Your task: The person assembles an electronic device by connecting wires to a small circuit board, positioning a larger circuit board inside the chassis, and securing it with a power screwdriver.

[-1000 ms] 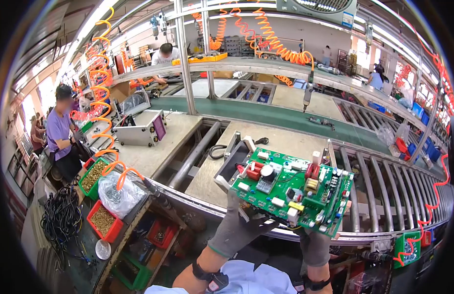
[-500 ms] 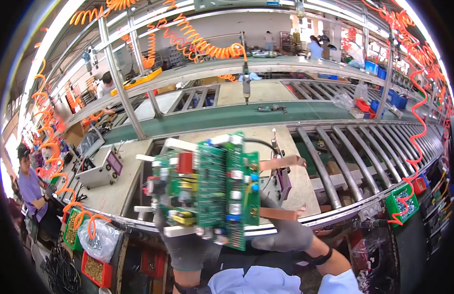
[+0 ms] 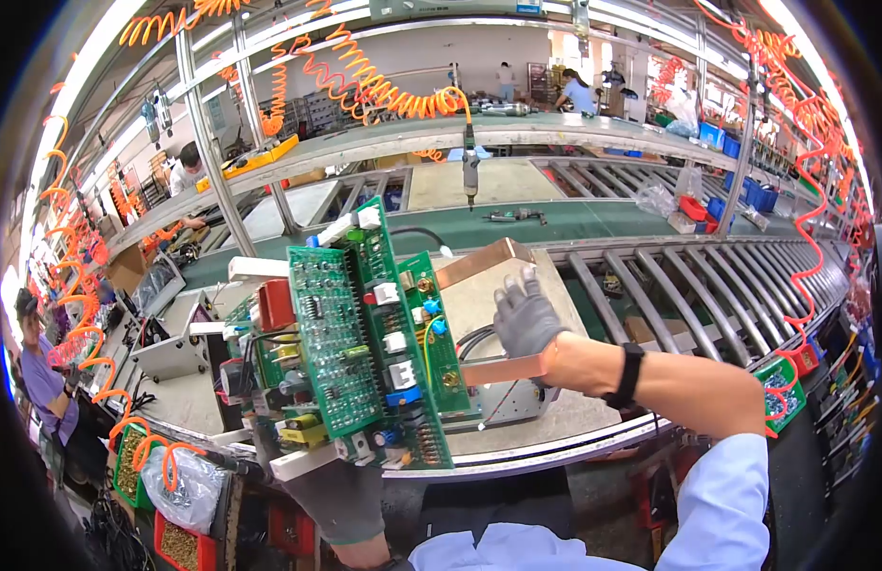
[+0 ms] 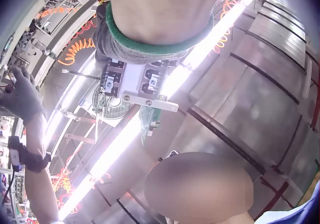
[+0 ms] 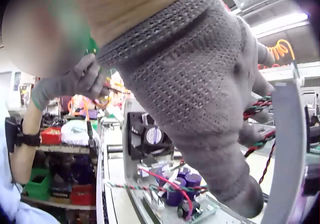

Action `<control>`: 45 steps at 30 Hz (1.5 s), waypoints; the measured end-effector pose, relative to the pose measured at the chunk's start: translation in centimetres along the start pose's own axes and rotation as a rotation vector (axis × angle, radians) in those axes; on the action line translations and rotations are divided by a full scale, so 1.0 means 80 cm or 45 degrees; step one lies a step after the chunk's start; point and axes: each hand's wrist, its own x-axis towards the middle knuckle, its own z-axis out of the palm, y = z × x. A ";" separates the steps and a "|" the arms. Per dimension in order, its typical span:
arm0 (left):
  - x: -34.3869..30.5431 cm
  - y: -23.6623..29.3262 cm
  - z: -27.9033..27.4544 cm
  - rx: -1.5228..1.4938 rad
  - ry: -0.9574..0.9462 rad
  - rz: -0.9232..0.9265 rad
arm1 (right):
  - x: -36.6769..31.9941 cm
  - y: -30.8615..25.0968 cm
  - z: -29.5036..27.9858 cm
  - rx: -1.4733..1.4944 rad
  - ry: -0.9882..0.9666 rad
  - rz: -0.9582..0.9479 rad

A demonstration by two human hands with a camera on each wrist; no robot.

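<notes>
A green circuit board assembly [image 3: 336, 333], with white posts and copper bars [image 3: 503, 369] sticking out, is tilted up on edge. My gloved left hand [image 3: 341, 500] grips it from below, fingers mostly hidden. Black power modules [image 4: 150, 79] show on its underside in the left wrist view. My gloved right hand [image 3: 531, 319] is beyond the copper bars, over the metal chassis [image 3: 522, 409], its fingers spread. In the right wrist view, twisted wires [image 5: 260, 144] run by its fingers, beside a grey panel [image 5: 290, 154]. The chassis holds a fan [image 5: 150, 134] and purple capacitors [image 5: 180, 189].
A second chassis [image 3: 170, 347] stands on the left board. Steel rollers [image 3: 669, 295] run to the right. A screwdriver [image 3: 470, 171] hangs from an orange coiled hose. Bins of screws [image 3: 184, 542] stand at lower left, and a green bin [image 3: 782, 395] at right.
The board assembly has turned from lying nearly flat to standing on edge, shifting left in view with my left hand. My right hand has left its lower side and reached forward over the chassis.
</notes>
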 end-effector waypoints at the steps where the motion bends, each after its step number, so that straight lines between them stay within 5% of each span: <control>1: -0.001 -0.006 0.003 -0.163 0.034 -0.124 | 0.006 -0.010 0.003 -0.092 -0.068 -0.070; 4: 0.004 0.018 0.017 -0.933 0.322 -0.525 | 0.006 -0.011 -0.004 -0.108 -0.159 -0.266; 8: 0.008 0.017 0.033 -1.185 0.511 -0.677 | 0.019 0.018 -0.004 0.176 -0.080 -0.090; 12: -0.006 0.016 0.052 -0.672 0.121 -0.426 | -0.005 0.068 0.014 0.822 0.270 0.285; 13: 0.007 0.021 0.052 -1.162 0.114 -0.689 | -0.003 0.072 0.053 0.933 0.263 0.297; 14: 0.020 0.027 0.051 -1.654 0.098 -0.949 | -0.008 0.069 0.073 1.395 0.334 0.412; 16: 0.019 0.018 0.066 -1.468 0.200 -0.979 | -0.025 0.057 0.097 2.318 0.462 0.639; 20: 0.020 0.003 0.080 -1.365 0.158 -1.016 | -0.025 0.021 0.107 2.531 0.901 0.889; 30: 0.012 -0.014 0.109 -1.082 0.070 -1.050 | -0.031 0.013 0.133 2.929 1.015 1.089; 45: -0.011 -0.036 0.160 -0.790 0.156 -1.164 | -0.030 0.014 0.140 2.890 1.088 1.257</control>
